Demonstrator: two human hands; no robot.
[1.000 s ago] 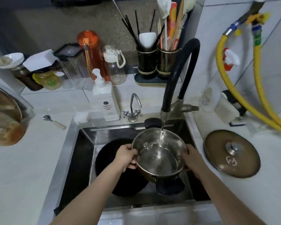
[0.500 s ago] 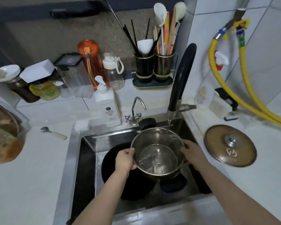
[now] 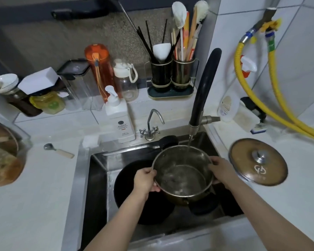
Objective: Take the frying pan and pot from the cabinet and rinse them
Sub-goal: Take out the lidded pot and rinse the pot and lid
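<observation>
Over the sink (image 3: 96,178) I hold the pot (image 3: 182,175) up with both hands. My left hand (image 3: 145,180) is curled tight on its left rim and my right hand (image 3: 222,171) is curled tight on its right rim. The pot's mouth faces up and tips a little toward me. It is round, so I can see no long side.

Under it, down in the sink, the pan (image 3: 127,189) lies flat with its open side up. I cannot see which way its handle points.

Just past the pot, water runs from the tap (image 3: 203,91) onto its far rim.

I think both are out of the cabinet. The pot is being rinsed. I cannot tell if the pan is rinsed yet.
</observation>
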